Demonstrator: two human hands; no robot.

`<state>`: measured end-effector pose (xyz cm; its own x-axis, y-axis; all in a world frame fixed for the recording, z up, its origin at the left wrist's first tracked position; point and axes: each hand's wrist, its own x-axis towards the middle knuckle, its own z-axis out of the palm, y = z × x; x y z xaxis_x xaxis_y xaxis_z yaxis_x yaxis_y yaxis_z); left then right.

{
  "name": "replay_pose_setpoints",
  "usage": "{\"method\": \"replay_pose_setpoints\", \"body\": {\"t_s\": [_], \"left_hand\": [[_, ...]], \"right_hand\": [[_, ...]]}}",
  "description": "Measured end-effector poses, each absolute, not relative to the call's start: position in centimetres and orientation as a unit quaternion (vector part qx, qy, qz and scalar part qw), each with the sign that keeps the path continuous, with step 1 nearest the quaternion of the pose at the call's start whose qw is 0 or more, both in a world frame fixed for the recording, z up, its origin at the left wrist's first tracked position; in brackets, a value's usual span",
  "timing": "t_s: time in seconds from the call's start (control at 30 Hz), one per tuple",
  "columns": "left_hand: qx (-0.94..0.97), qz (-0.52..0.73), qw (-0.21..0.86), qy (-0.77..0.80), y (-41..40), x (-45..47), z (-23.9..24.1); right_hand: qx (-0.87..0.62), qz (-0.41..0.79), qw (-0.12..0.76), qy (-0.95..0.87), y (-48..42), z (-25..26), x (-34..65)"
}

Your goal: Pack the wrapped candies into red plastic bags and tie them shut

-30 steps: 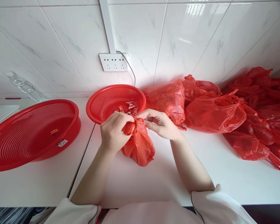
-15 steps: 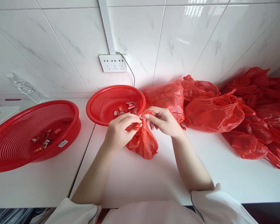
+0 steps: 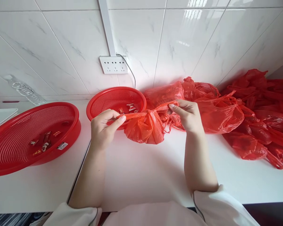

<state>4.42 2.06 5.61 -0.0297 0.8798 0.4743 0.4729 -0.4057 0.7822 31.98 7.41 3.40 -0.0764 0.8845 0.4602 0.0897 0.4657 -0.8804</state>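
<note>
Wears a loose top (image 3: 155, 215), pinkish white across the front, at the near edge of the bench (image 3: 141, 185). Has a short, creased, off-white left sleeve (image 3: 72, 216) and a matching right sleeve (image 3: 226, 207), trimmed near the hem with thin dark-grey piping (image 3: 198, 207). Shows bare forearms (image 3: 200, 166) and bare hands (image 3: 102, 128).

The left hand (image 3: 103, 128) and right hand (image 3: 189, 115) (both pinching) stand apart, forearms (image 3: 197, 163) forward.

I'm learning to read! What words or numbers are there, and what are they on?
Nothing reads clearly.
White label on the left basket: too small.
Yellow lettering inside that basket: too blurred.
Wrappers in the middle basket: too small.
Clear bottle: markings unreadable.
</note>
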Motion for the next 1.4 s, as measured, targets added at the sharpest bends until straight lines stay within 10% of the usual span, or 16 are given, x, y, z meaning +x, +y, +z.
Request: {"method": "replay_pose_setpoints", "body": {"t_s": [0.3,0.57,0.83,1.1,1.4], "left_hand": [[0.635,0.475,0.245,0.558,3.0,1.5,5.7],[0.731,0.182,0.318,0.576,3.0,1.4,5.4],[0.725,0.118,0.27,0.622,3.2,0.4,4.2],[0.751,0.115,0.206,0.617,3.0,0.4,4.7],[0.703,0.066,0.228,0.67,3.0,0.0,4.3]], "right_hand": [[-0.404,0.241,0.639,-0.609,7.8,3.3,37.8],[-0.52,0.181,0.305,-0.777,4.2,4.4,39.5],[-0.518,0.057,0.268,-0.81,1.1,3.8,33.3],[-0.466,0.084,0.042,-0.88,3.5,-5.1,27.5],[-0.652,0.097,0.164,-0.734,-0.7,2.2,42.8]]}}
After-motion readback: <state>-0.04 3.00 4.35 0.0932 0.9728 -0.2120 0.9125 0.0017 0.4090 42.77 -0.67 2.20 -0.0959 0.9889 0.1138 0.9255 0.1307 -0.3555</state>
